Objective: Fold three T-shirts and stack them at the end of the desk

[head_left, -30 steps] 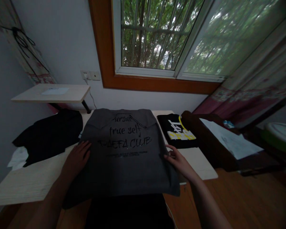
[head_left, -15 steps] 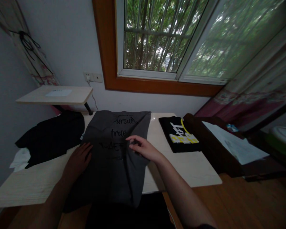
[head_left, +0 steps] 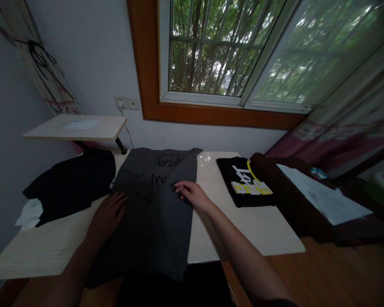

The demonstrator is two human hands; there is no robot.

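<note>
Head view, only feed. Grey shirt (head_left: 150, 230) lies in front of me on the bench (head_left: 249, 238), under both sets of fingers. Its right part is folded over toward the left: a diagonal edge runs from beyond my right fingers down toward my left ones and covers part of the black lettering (head_left: 169, 163). Readable bits sit beyond the fingers: "ursue", "tru". Near end of the shirt comes past the bench's near edge, on my side of the fingers.

Left hand (head_left: 107, 215): palm down on the shirt's left side, fingers extended and close together, resting on the cloth, no pinch visible. Right hand (head_left: 195, 196): at the folded part's right side, fingers curled, thumb close to them. Can't tell whether they pinch cloth or just touch it.

Left of my left fingers: black garment (head_left: 70, 183) on the bench, white piece (head_left: 31, 213) at its far-left end. Beyond those, a small raised shelf (head_left: 51, 131) with a paper (head_left: 80, 124) on top.

Right of my right fingers, well apart from them: black shirt (head_left: 227, 172), folded, white and yellow print up. Further right, pale sheets (head_left: 323, 196) on a dark brown surface. Window (head_left: 224, 51) straight beyond the fingers, above the bench.
</note>
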